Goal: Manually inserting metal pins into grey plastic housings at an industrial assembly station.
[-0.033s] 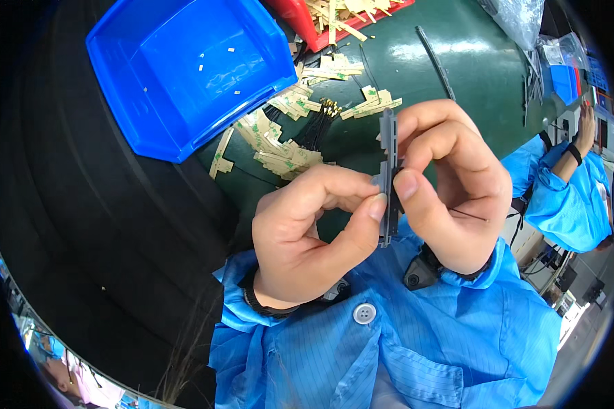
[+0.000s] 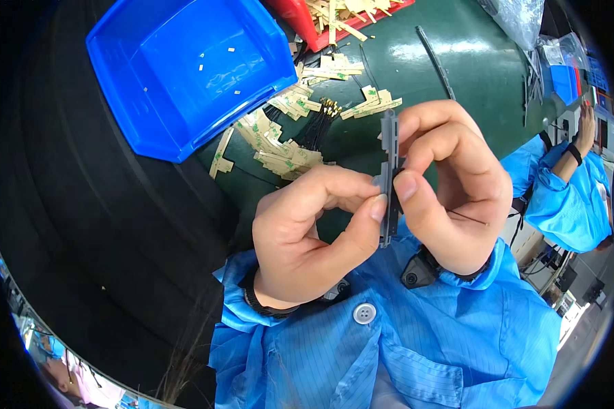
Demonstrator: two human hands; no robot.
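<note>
Between the thumb and forefinger of my left hand [image 2: 314, 235] is a long, narrow grey plastic strip [image 2: 389, 140] with notched edges, held nearly upright. My right hand [image 2: 457, 180] pinches a thin black piece [image 2: 394, 208] against the strip's right side. A thin dark cable [image 2: 467, 218] with a small tip crosses the right palm; where it joins the black piece is hidden. Beyond my hands lie thin black cables with gold-coloured connectors [image 2: 329, 109] and tan, paper-backed adhesive pieces [image 2: 286, 155] with green print.
A blue bin [image 2: 177, 82] with a few small white bits stands at the far left. Behind is a red tray [image 2: 307, 27] of tan pieces. On the green table [image 2: 396, 61] lies another grey strip [image 2: 435, 61]. A co-worker in blue [image 2: 573, 198] is at the right.
</note>
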